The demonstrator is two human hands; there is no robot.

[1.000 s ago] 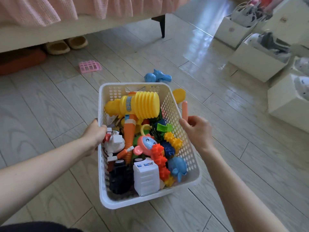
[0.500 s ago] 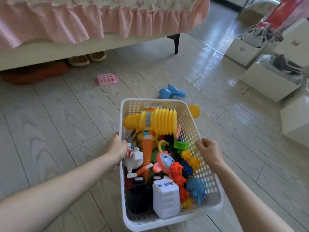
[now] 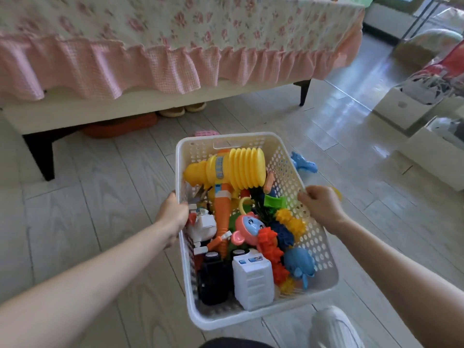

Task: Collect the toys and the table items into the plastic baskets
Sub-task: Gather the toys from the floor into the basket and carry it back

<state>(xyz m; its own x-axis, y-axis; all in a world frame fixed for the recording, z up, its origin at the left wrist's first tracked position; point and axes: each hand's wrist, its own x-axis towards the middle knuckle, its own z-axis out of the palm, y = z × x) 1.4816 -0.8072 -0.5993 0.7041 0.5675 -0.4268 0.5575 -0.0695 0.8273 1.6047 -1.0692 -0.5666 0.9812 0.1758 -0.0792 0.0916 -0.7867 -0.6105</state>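
Observation:
A white perforated plastic basket [image 3: 316, 249] is held above the wooden floor, full of toys. My left hand [image 3: 173, 215] grips its left rim and my right hand [image 3: 321, 206] grips its right rim. Inside lie a big yellow squeaky hammer [image 3: 236, 167] with an orange handle, a pink monkey toy [image 3: 247, 226], a white box-shaped toy [image 3: 253, 281], a blue whale toy [image 3: 300, 266] and several gear-shaped blocks. On the floor beyond the basket lie a blue toy [image 3: 304, 164] and a pink grid piece [image 3: 205, 133], mostly hidden behind the rim.
A bed [image 3: 160, 54] with a pink frilled skirt stands ahead, with slippers [image 3: 182, 110] and an orange cushion [image 3: 120, 125] under it. White storage boxes [image 3: 431, 154] line the right side. My white shoe [image 3: 335, 327] shows at the bottom.
The basket has risen off the floor and come toward me in both hands. The view has tilted up, so more of the bed shows.

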